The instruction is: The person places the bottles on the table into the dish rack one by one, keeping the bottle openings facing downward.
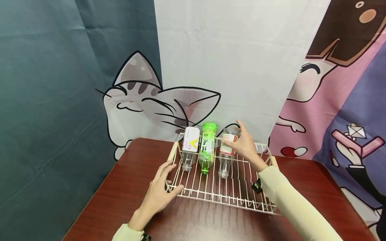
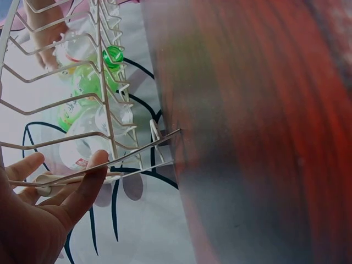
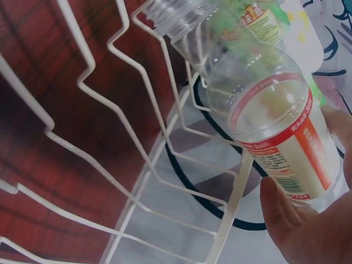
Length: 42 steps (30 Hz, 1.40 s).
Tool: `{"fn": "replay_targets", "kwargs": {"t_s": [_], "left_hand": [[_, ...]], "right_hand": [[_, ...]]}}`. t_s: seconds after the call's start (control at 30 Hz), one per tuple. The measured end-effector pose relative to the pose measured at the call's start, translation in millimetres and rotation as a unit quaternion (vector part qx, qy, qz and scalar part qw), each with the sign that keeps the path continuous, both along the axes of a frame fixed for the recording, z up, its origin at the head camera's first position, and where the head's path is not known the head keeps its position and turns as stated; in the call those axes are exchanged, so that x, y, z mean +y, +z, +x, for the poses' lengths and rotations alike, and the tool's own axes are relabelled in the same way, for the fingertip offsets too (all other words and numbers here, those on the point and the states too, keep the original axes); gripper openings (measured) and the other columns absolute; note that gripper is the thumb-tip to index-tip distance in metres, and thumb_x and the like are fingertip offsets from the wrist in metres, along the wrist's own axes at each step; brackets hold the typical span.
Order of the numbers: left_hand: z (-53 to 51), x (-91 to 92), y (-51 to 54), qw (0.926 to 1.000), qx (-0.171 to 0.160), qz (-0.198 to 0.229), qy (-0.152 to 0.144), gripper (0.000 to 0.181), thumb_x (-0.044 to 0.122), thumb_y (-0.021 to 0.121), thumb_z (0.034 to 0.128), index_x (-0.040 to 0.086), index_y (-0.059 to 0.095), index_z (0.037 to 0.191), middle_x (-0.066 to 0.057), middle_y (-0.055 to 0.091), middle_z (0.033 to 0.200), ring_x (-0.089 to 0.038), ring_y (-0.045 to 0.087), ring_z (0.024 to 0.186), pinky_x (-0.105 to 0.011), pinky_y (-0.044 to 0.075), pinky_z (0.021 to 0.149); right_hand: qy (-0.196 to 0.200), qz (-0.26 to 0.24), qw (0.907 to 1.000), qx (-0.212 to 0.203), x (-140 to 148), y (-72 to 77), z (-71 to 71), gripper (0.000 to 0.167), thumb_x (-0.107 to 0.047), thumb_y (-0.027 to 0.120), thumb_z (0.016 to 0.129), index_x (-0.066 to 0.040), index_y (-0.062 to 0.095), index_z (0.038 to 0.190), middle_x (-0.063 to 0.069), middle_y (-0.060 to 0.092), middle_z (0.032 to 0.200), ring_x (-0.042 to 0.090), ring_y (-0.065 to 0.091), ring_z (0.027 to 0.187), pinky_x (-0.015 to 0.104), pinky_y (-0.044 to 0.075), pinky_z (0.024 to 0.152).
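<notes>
Three bottles lie necks toward me on a white wire rack (image 1: pixel 221 200). At the left is a clear bottle with a white label (image 1: pixel 191 139), and beside it a green-labelled bottle (image 1: pixel 208 142). Third comes a clear plastic bottle with a red-and-white label (image 1: pixel 228 149). My right hand (image 1: pixel 245 145) holds this bottle near its base, thumb and fingers on opposite sides, as the right wrist view shows. My left hand (image 1: pixel 158 189) touches the rack's left front corner with its fingers spread; in the left wrist view they lie among the side wires.
The rack stands on a dark red wooden table (image 1: pixel 120 182). Its side bars include a pale handle (image 1: pixel 173 151) on the left. Behind the table hangs a printed cloth with a cartoon cat (image 1: pixel 132 107). Ridged wires (image 3: pixel 137 187) run along the rack right of the bottles.
</notes>
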<state>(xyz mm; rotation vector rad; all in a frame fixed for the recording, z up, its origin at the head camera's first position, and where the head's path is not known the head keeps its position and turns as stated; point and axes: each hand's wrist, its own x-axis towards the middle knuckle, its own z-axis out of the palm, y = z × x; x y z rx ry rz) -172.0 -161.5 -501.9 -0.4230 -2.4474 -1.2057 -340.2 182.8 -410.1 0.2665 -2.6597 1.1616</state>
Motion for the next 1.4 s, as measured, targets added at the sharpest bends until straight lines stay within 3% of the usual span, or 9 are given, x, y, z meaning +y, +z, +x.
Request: {"fn": "replay_targets", "kwargs": {"t_s": [0.37,0.73,0.87,1.2,1.33,1.4], "left_hand": [[-1.0,2.4,0.0,1.0,-0.002,0.001,0.001,0.076,0.03,0.09,0.0921,0.02,0.057,0.159,0.009,0.042,0.173,-0.025,0.08,0.093,-0.039,0.062,0.084],[-2.2,1.5,-0.5,1.0,0.006,0.002,-0.005,0.075,0.036,0.088,0.0939,0.018,0.056,0.16,0.002,0.043,0.173,-0.028,0.08,0.094,-0.042,0.064,0.085],[-2.7,2.5,-0.3,1.0,0.004,0.003,-0.009,0.076,0.037,0.088,0.094,0.018,0.056,0.16,0.005,0.042,0.173,-0.028,0.08,0.094,-0.042,0.064,0.086],[-5.7,3.0,0.9,0.9999,-0.008,0.006,-0.014,0.077,0.041,0.087,0.0953,0.018,0.054,0.161,0.002,0.042,0.174,-0.03,0.08,0.098,-0.043,0.064,0.088],[-5.8,2.0,1.9,0.9997,-0.02,-0.001,-0.017,0.079,0.043,0.085,0.0964,0.019,0.052,0.163,0.001,0.039,0.175,-0.03,0.079,0.102,-0.045,0.063,0.09],[-5.1,0.7,3.2,0.9995,-0.022,-0.015,-0.016,0.079,0.044,0.084,0.097,0.019,0.051,0.164,0.003,0.038,0.176,-0.031,0.075,0.117,-0.05,0.061,0.096]], "right_hand": [[0.036,0.014,0.9992,-0.015,-1.3,-9.9,-3.6,0.121,-0.029,0.097,0.087,-0.012,0.019,0.177,0.033,0.039,0.17,0.055,0.041,0.154,0.076,0.036,0.122],[0.069,0.048,0.9964,-0.013,1.4,-11.5,-5.3,0.117,-0.032,0.096,0.088,-0.008,0.023,0.176,0.03,0.035,0.173,0.054,0.038,0.155,0.076,0.035,0.122],[0.069,0.053,0.9962,-0.014,2.7,-11.5,-3.8,0.116,-0.033,0.095,0.089,-0.006,0.022,0.176,0.032,0.035,0.172,0.054,0.038,0.156,0.076,0.034,0.123],[0.064,0.053,0.9964,-0.02,6.0,-11.7,-2.2,0.12,-0.036,0.094,0.091,-0.01,0.015,0.178,0.032,0.039,0.17,0.052,0.048,0.147,0.072,0.045,0.116],[0.071,0.048,0.9961,-0.023,9.6,-9.6,1.7,0.117,-0.039,0.089,0.096,-0.008,0.012,0.179,0.032,0.032,0.174,0.054,0.052,0.143,0.072,0.047,0.114],[0.071,0.049,0.9959,-0.028,12.7,-5.4,6.9,0.114,-0.043,0.084,0.099,-0.009,0.01,0.179,0.032,0.027,0.176,0.056,0.05,0.145,0.075,0.044,0.115]]}}
